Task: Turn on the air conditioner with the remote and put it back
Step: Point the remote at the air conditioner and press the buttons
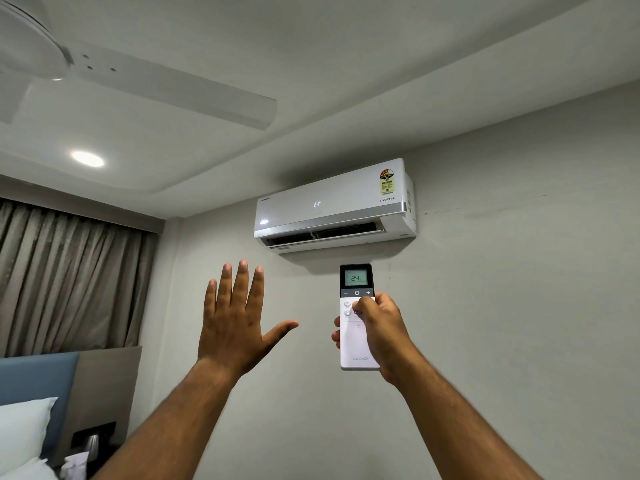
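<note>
A white air conditioner (332, 206) hangs high on the grey wall; its front shows "24" and its lower flap stands open. Below it, my right hand (379, 332) grips a white remote (356, 341) held upright and pointed at the unit. The remote's screen reads "24", and my thumb rests on the buttons just under the power key. My left hand (239, 317) is raised to the left of the remote, palm toward the unit, fingers spread, holding nothing.
A white ceiling fan (138, 81) and a lit ceiling light (87, 158) are at the upper left. Brown curtains (69, 278) hang at the left. A blue and grey headboard (69, 382) and white pillows (24, 431) sit at the lower left.
</note>
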{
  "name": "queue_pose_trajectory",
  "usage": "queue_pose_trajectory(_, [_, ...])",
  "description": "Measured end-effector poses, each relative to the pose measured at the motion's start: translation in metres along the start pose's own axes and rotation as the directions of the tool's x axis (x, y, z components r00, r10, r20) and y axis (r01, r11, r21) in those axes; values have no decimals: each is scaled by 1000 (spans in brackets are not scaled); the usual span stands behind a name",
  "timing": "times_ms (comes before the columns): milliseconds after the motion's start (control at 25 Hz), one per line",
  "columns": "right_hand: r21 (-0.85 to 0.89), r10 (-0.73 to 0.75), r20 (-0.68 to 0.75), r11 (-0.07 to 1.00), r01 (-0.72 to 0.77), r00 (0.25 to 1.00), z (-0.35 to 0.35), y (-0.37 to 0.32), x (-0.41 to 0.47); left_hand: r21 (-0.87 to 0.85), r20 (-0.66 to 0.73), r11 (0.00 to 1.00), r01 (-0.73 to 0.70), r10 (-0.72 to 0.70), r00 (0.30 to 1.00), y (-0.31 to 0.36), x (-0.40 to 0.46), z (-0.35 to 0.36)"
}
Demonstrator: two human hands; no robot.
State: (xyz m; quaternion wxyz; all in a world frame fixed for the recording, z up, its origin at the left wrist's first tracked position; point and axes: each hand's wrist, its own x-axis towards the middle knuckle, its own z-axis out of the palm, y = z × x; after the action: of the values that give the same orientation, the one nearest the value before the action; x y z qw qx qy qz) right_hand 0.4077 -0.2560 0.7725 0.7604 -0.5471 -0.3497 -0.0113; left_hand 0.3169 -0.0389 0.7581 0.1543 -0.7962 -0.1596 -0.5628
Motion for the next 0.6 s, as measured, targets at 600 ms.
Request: queue_pose_trajectory(600, [-11, 2, -6, 1000, -2, 1000, -2, 3, 4, -12, 0, 1000, 4, -4, 1000, -2, -1, 3])
